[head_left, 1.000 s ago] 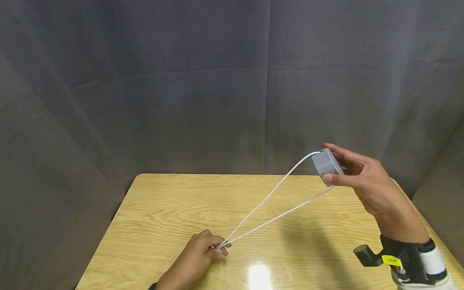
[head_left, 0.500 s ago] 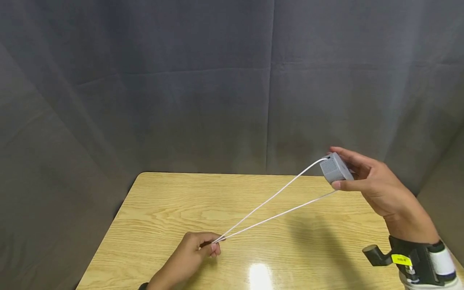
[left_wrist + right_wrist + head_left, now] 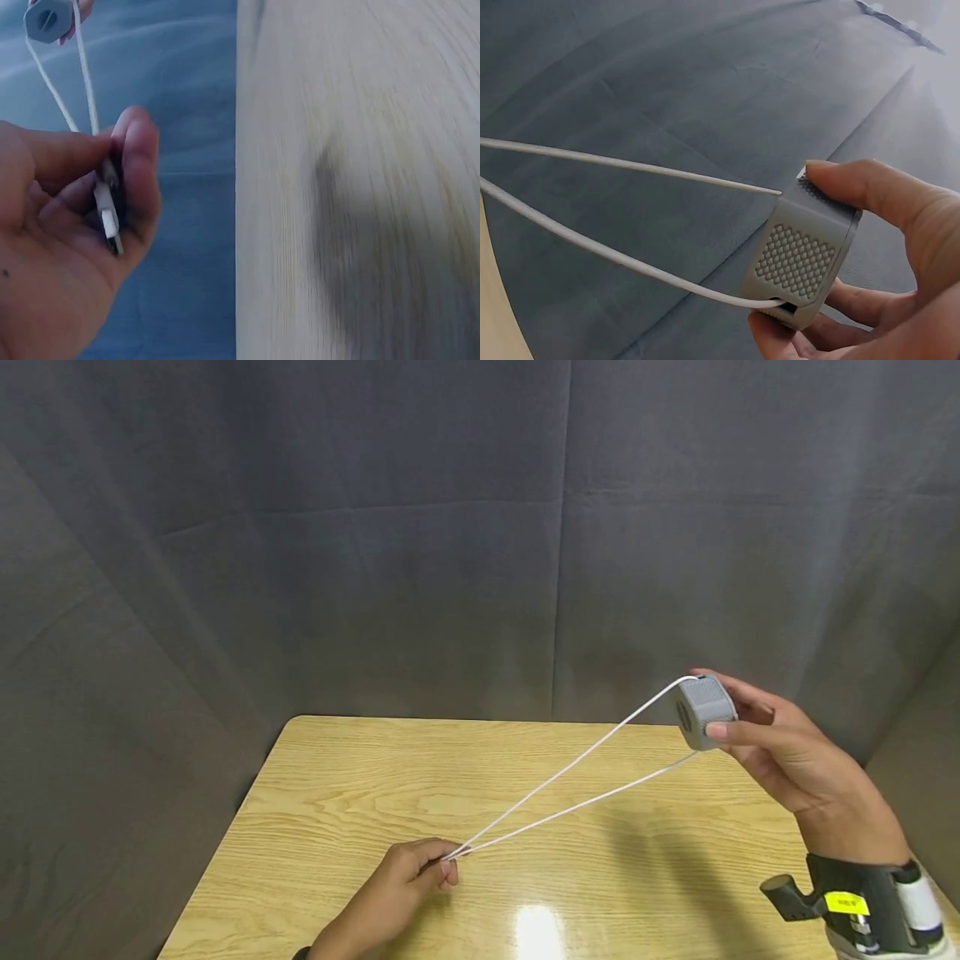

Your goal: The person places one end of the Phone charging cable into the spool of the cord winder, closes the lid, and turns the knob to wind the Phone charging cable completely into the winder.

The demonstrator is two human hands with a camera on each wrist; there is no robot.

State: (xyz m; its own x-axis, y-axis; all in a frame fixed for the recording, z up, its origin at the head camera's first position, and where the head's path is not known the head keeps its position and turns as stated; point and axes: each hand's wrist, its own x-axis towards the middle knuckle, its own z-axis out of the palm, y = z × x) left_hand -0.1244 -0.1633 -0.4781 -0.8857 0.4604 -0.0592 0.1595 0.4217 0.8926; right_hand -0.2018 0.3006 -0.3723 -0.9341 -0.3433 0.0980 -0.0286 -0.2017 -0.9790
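My right hand (image 3: pixel 806 768) holds a grey cable winder (image 3: pixel 707 706) above the table's far right part, thumb on one edge and fingers on the opposite one. Textured panels (image 3: pixel 795 259) mark its rim in the right wrist view. Two strands of white cable (image 3: pixel 573 762) leave opposite sides of the winder and run down to the left, nearly straight. Both strands meet in my left hand (image 3: pixel 401 885), which pinches them low over the table. In the left wrist view, metal-tipped plugs, one like a USB plug (image 3: pixel 110 220), stick out below the pinching fingers. The palm side of the winder is partly hidden.
A light wood-grain table (image 3: pixel 337 777) lies under both hands, with a bright reflection near its front. Dark grey curtain cloth (image 3: pixel 420 610) hangs behind it and along the sides. A black strap with a small camera mount (image 3: pixel 847 902) is on my right wrist.
My right hand has moved right with the winder and turned it, so a flat face now shows. The left hand has shifted slightly left, still pinching the cable. The strands look straighter.
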